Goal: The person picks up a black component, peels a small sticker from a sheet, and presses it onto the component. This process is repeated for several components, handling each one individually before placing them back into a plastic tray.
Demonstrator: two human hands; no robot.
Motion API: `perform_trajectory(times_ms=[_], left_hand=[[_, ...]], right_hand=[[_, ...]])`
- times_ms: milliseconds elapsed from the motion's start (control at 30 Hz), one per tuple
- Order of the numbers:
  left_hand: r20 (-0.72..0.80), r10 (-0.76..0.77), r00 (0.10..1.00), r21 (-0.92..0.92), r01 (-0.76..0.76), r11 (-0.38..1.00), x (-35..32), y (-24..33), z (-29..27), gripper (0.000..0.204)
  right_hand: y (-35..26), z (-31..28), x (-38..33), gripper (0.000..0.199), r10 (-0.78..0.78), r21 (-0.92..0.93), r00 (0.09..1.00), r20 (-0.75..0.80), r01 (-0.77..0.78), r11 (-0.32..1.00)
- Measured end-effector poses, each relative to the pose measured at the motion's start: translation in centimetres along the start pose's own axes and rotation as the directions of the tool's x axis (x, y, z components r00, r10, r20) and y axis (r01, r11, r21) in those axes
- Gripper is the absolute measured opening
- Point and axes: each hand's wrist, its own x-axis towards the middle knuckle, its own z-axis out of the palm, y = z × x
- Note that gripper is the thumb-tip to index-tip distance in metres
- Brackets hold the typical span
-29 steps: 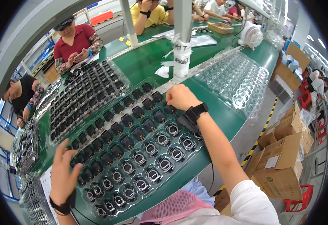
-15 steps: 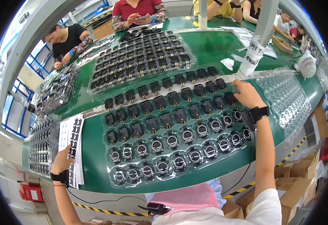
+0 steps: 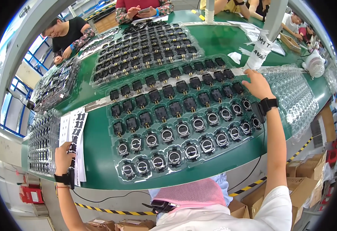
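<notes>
My left hand rests on the left side of white sheets bearing rows of black stickers. Its thumb and forefinger look apart, touching the paper beside the stickers. My right hand is at the upper right corner of a large clear plastic tray, fingers spread and nothing visible in them. Several rows of small black square-bodied parts fill the tray's far part. The two nearest rows hold similar parts with round silver-ringed faces.
Another tray of black parts lies beyond, and stacked trays stand at the left. Empty clear trays and a white fan are at the right. A wrapped post rises behind my right hand. Co-workers sit across the green table.
The tray appears slightly higher and further right in the picture as the view shifts. My left hand has moved slightly up the sheets; my right hand stays by the tray's corner.
</notes>
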Motion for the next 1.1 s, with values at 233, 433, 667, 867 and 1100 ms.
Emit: perform_trajectory(times_ms=[233,433,667,867,1100], left_hand=[[-0.138,0.093,0.986,-0.023,-0.097,0.995,-0.1,7.2,-4.6,0.044],[-0.231,0.515,0.825,-0.084,-0.545,0.834,0.4,21.5,-4.6,0.046],[-0.196,0.876,0.44,0.059,-0.887,0.458,2.2,28.0,-0.3,0.041],[-0.07,0.754,0.653,-0.176,-0.752,0.635,4.6,28.3,1.3,0.092],[0.224,0.576,0.786,-0.529,-0.399,0.75,8.7,26.1,4.2,0.058]], right_hand=[[-4.6,-3.3,-0.2,0.036,-0.095,0.033,0.977,-0.19,0.103,0.994],[-10.8,-4.7,-1.3,0.053,-0.354,0.898,0.837,0.417,-0.32,0.301],[-13.7,-4.5,-2.3,0.042,-0.555,0.917,0.741,0.378,-0.384,0.112],[-11.4,-5.8,-2.9,0.02,-0.452,0.956,0.868,0.203,-0.077,0.283],[-8.3,-7.2,-2.1,0.016,-0.349,0.798,0.929,0.122,0.118,0.592]])
